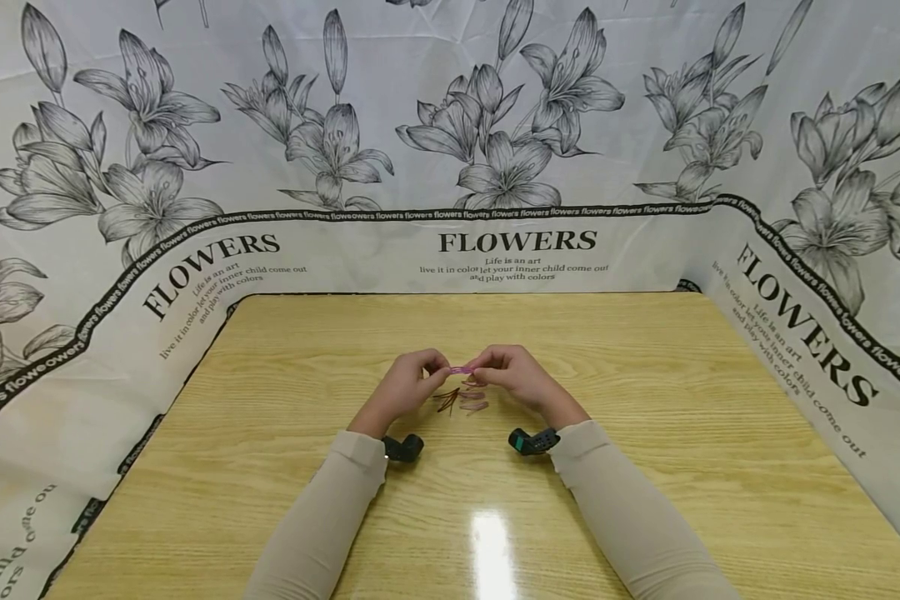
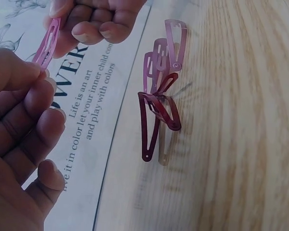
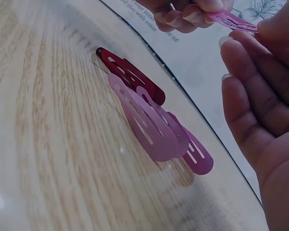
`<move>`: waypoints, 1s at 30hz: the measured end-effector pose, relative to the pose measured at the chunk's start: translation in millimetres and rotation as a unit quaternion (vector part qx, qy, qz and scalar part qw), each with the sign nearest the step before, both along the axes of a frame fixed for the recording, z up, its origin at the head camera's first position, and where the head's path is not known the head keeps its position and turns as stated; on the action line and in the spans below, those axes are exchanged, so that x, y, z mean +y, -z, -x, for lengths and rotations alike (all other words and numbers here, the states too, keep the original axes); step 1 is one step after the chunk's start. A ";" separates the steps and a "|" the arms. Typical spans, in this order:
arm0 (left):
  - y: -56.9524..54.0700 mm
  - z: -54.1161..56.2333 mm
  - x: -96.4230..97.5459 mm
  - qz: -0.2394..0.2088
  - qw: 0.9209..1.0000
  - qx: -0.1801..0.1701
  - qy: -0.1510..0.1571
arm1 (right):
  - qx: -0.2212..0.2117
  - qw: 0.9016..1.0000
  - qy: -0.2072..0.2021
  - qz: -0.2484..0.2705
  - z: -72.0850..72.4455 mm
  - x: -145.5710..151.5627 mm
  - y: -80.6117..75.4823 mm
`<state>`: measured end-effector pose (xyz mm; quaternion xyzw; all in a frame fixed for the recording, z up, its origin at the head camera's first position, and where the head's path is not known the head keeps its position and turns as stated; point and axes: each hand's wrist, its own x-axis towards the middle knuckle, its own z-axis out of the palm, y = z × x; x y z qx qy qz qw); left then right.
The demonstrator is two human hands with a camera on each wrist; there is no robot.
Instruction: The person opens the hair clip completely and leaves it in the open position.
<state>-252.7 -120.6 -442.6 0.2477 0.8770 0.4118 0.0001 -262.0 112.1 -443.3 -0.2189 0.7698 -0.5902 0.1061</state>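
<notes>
A bright pink snap hair clip (image 1: 461, 370) is stretched between both hands above the table. My left hand (image 1: 411, 382) pinches one end between thumb and index finger. From the other side my right hand (image 1: 523, 377) pinches the opposite end. In the left wrist view the pink clip (image 2: 48, 44) looks slightly bowed, with slots along it. Just below the hands, dark red snap clips (image 2: 145, 127) lie in a small cluster on the table. Beside them stand several paler pink and mauve clips (image 3: 151, 127), overlapping each other.
The wood-grain table (image 1: 270, 500) reaches to a white curtain (image 1: 375, 250) printed with flowers and lettering, which surrounds it at the back and sides. Black wrist cameras (image 1: 532, 441) are strapped at both sleeve cuffs. A bright reflection shows near the table's front.
</notes>
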 end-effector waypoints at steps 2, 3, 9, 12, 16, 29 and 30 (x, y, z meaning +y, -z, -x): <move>-0.6 -0.6 0.2 -0.004 1.000 -0.002 0.001 | -0.002 1.000 -0.002 0.010 0.5 0.0 1.2; -1.2 -1.1 0.4 -0.007 1.000 -0.005 0.001 | -0.002 1.000 -0.004 0.016 0.6 -0.1 2.1; -6.2 -2.7 0.8 -0.010 1.000 -0.009 0.000 | -0.011 0.997 -0.019 0.068 2.8 0.1 9.3; -6.7 -2.2 0.5 -0.013 1.000 -0.005 0.003 | -0.018 0.995 -0.024 0.100 3.9 -0.2 11.2; -5.6 -0.7 -0.6 -0.027 1.000 -0.004 0.012 | -0.025 0.991 -0.022 0.131 3.9 -0.7 10.8; -10.1 -2.3 -1.9 -0.081 0.995 -0.049 0.039 | -0.031 0.981 -0.057 0.181 -0.2 -0.1 4.1; -10.4 -2.2 -2.0 -0.083 0.994 -0.051 0.042 | -0.033 0.980 -0.062 0.186 -0.3 0.0 4.0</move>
